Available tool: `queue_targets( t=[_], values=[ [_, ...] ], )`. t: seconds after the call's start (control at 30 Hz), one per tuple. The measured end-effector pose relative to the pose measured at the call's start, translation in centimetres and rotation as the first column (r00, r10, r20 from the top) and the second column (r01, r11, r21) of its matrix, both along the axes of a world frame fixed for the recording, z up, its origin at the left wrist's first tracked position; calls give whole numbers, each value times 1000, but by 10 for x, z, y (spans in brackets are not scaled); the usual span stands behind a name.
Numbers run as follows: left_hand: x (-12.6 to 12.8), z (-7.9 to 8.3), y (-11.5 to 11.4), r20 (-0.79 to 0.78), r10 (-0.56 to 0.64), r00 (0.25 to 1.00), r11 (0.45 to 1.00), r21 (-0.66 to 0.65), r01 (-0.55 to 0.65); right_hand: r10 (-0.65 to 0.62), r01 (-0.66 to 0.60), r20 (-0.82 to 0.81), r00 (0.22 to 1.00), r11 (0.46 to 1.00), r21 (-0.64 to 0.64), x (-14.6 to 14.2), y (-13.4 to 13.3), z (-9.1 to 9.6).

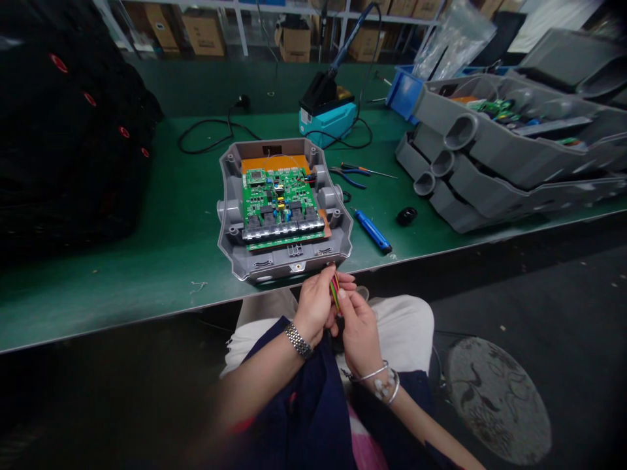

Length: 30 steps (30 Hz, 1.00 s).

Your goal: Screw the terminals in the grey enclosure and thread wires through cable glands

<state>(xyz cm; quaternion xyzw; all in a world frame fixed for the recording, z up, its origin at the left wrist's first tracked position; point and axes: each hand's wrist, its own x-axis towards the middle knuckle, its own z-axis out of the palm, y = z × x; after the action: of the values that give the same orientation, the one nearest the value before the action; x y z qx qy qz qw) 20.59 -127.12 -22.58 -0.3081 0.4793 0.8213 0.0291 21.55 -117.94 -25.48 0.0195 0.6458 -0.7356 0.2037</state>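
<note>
Hands (313, 307) (360, 333) pinching wires (335, 292), roughly upright

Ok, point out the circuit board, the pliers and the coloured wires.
circuit board (280, 199), head view, on its green middle
pliers (351, 177), head view, on the blue handles
coloured wires (335, 292), head view, on the middle of the bundle
</note>
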Motion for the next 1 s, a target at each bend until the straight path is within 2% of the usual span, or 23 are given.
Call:
queue_targets(
  t=[0.2,0.3,0.47,0.5,0.57,0.6,0.63,0.7,0.73,0.8,0.83,0.9,0.97,1.0],
  values=[
    [6,1,-1,-58,3,998,1000,-14,-3,23,-16,-97,995,997,73,0,1,4],
    [3,0,-6,-25,-16,1000,1000,-16,15,55,-51,-74,996,997,54,0,1,3],
    [5,-1,-12,-7,-110,994,991,71,110,58,-58,-37,998,998,4,0,-1,0],
    [9,1,-14,-30,-147,989,988,37,148,54,-55,-34,998,998,-7,0,-1,-1],
    [21,10,-23,-67,-270,961,957,-132,260,43,-44,-15,999,999,-28,-1,0,-2],
    [29,18,-30,-70,-351,934,912,-251,324,40,-40,1,999,999,-36,-2,1,-2],
    [37,28,-39,-54,-440,896,838,-382,389,39,-38,18,999,998,-40,-3,1,-1],
    [51,53,-62,24,-543,839,665,-597,448,43,-42,47,998,999,-34,-5,3,0],
    [55,67,-76,47,-559,828,561,-714,419,45,-44,60,997,999,-28,-6,3,2],
    [52,94,-104,-9,-551,834,329,-922,207,46,-44,87,995,999,-17,-7,4,4],
    [45,105,-118,-58,-534,844,222,-972,74,41,-40,98,994,999,-14,-8,4,5],
    [21,117,-142,-54,-557,829,26,-999,-48,29,-28,111,993,1000,-10,-9,4,6],
    [-13,118,-158,44,-646,762,-160,-984,-78,18,-18,114,993,1000,-3,-10,4,6],
    [-30,116,-164,117,-706,699,-233,-970,-73,15,-15,113,993,1000,0,-11,3,5]
  ],
)
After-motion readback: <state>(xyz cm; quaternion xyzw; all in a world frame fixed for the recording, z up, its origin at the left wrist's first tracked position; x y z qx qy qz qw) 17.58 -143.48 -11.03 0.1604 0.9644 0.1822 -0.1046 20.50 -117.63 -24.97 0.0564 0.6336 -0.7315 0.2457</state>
